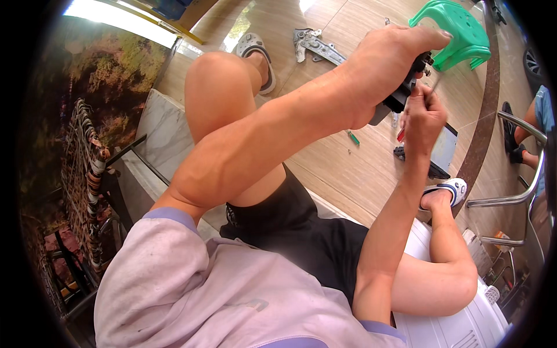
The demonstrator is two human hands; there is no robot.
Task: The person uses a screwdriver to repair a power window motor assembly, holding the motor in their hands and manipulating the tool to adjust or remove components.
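Note:
My left hand reaches far out in front of me and is wrapped round a black plastic part with small metal pieces at its upper end. Much of that part is hidden behind the hand. Just below and to the right, my right hand is closed in a pinch close to the part. Something thin seems to stick out near its fingertips, but blur keeps me from naming it. A bit of red shows beside the right hand; whether it is held or lies on the floor, I cannot tell.
On the tiled floor lie a silver metal bracket, a small green-handled tool and a flat panel with a black edge. A green plastic stool stands at the far right. Nearby are a chrome-framed chair and another person's legs.

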